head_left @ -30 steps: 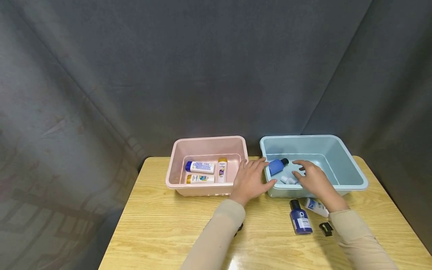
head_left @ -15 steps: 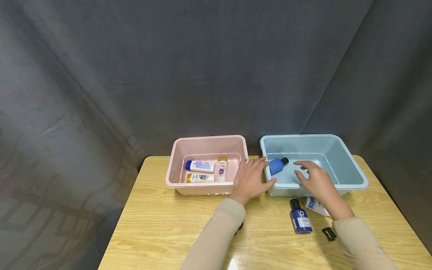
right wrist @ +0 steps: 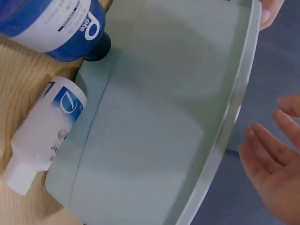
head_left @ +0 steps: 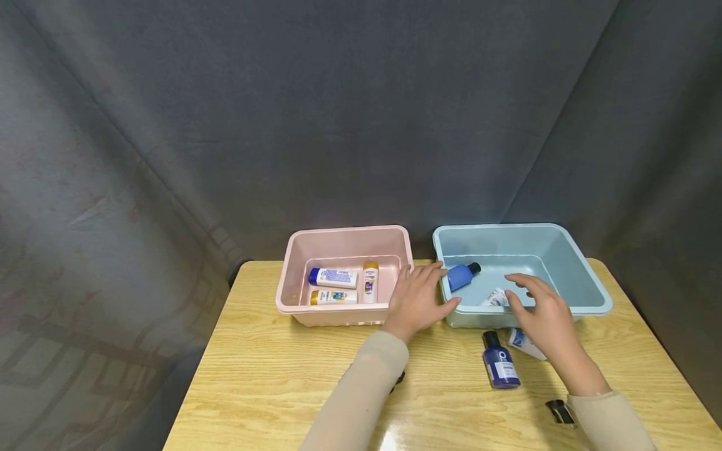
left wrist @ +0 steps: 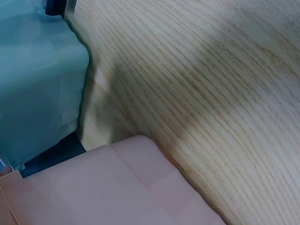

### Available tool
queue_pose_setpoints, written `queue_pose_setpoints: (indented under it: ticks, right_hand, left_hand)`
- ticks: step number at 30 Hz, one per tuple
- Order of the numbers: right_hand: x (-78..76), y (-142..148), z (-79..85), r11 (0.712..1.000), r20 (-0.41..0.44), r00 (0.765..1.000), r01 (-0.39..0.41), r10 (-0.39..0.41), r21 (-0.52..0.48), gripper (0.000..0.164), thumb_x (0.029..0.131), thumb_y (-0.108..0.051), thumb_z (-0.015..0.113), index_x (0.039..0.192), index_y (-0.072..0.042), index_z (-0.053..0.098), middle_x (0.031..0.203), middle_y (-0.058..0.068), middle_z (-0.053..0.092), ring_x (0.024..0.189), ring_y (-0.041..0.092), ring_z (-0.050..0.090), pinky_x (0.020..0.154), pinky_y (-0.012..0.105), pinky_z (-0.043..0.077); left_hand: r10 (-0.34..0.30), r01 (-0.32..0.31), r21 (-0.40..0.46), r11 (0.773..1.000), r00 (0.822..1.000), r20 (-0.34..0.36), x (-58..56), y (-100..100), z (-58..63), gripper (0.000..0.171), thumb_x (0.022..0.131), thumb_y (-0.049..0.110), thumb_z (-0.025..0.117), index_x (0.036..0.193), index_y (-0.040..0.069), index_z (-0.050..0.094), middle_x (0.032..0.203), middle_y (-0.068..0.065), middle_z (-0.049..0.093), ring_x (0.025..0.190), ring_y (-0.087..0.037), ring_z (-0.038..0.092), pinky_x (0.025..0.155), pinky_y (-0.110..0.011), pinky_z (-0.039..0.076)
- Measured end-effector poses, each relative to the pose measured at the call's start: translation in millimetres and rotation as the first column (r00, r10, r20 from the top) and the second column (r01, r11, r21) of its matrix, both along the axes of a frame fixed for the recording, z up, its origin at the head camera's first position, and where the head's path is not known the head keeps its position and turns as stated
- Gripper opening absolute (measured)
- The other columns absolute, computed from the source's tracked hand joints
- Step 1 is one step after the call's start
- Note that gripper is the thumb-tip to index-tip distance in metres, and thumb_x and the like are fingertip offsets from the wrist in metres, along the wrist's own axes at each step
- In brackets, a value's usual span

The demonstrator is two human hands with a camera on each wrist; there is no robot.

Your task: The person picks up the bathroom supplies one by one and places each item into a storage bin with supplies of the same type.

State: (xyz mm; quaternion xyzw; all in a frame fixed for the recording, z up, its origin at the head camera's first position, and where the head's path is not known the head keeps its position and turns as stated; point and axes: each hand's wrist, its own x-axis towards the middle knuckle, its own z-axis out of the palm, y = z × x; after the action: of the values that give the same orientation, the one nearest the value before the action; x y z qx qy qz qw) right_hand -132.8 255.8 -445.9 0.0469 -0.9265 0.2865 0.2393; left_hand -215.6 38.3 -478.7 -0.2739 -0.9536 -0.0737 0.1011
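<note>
My left hand [head_left: 417, 304] rests at the facing rims of the pink bin [head_left: 350, 318] and the light blue bin [head_left: 524, 232], fingers spread. Over the light blue bin's front rim hovers my right hand [head_left: 544, 316], its fingers loosely bent and holding nothing; the right wrist view shows the same hand [right wrist: 276, 173] beside the rim. A blue bottle [head_left: 460, 277] with a black cap lies inside that bin. Nearer the right hand is a white container [head_left: 495, 298] with dark print, partly hidden by the front rim.
In front of the light blue bin lie a dark blue bottle [head_left: 501, 363] and a white bottle [right wrist: 44, 129] with a blue label. The pink bin holds a blue-capped tube [head_left: 334, 277] and two yellow-capped bottles [head_left: 370, 283]. A dark curtain [head_left: 361, 125] hangs behind.
My right hand has drawn back and to the right, away from the bin's middle. The white container, out of sight half a second ago, shows again in the bin. My left hand stays put.
</note>
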Motion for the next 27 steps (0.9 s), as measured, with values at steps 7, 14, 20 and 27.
queue_pose_setpoints:
  ticks: [7,14,20,27]
  right_hand:
    - [14.1,0.6,-2.4,1.000,-0.100,0.995,-0.009,0.011,0.013,0.036,0.082,0.005,0.073,0.117,0.000,0.066,0.118,0.024,0.063,0.099,0.042,0.059,0.076,0.059,0.048]
    - [28.9,1.1,-4.8,1.000,-0.111,0.994,-0.002,0.003,0.003,0.034,0.083,0.004,0.073,0.116,0.000,0.067,0.118,0.022,0.064,0.100,0.042,0.061,0.079,0.043,0.050]
    - [39.9,0.5,-12.4,1.000,-0.125,0.992,0.024,-0.025,-0.004,0.037,0.080,0.006,0.075,0.116,-0.001,0.068,0.116,0.020,0.066,0.094,0.038,0.061,0.077,0.010,0.036]
    - [49.0,-1.1,-24.9,0.999,-0.159,0.987,0.033,-0.039,-0.034,0.039,0.078,0.009,0.074,0.116,0.000,0.067,0.116,0.021,0.066,0.100,0.042,0.061,0.093,-0.002,0.024]
  left_hand:
    - [-0.001,0.001,0.005,1.000,1.000,0.004,-0.3,-0.2,-0.5,0.068,0.092,0.072,0.041,0.144,0.030,0.049,0.154,0.009,0.039,0.136,-0.013,0.042,0.118,-0.047,0.023]
    - [0.003,-0.003,0.001,1.000,1.000,0.022,0.6,0.5,2.2,0.069,0.092,0.072,0.039,0.146,0.029,0.048,0.156,0.010,0.037,0.137,-0.013,0.040,0.119,-0.045,0.018]
    - [0.005,-0.005,0.000,1.000,1.000,0.013,-0.1,0.6,0.6,0.069,0.092,0.073,0.038,0.145,0.030,0.049,0.155,0.010,0.038,0.137,-0.013,0.040,0.119,-0.046,0.019]
    - [0.004,-0.004,0.014,1.000,1.000,0.009,-0.9,0.4,-0.8,0.067,0.091,0.070,0.044,0.144,0.030,0.049,0.154,0.009,0.040,0.137,-0.013,0.041,0.120,-0.047,0.018]
